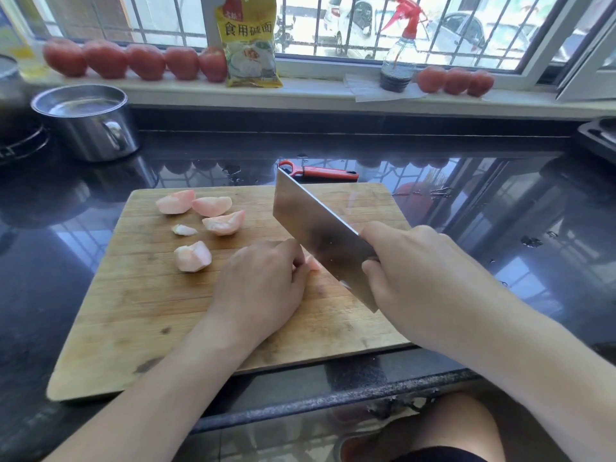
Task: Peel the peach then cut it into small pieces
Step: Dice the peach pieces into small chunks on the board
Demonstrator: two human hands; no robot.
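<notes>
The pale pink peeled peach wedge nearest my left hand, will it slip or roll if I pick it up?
The pale pink peeled peach wedge looks skinless and moist, so probably slippery. It rests on the wooden cutting board as a chunky cut piece, so it should hardly roll. Likely soft; pinch gently.

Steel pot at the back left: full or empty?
Holds liquid, not empty: the round stainless-steel pot on the dark counter shows a clear reflective surface a little below its rim. What the liquid is, cannot tell.

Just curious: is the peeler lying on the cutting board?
No, the peeler lies on the dark counter behind the board.
</notes>
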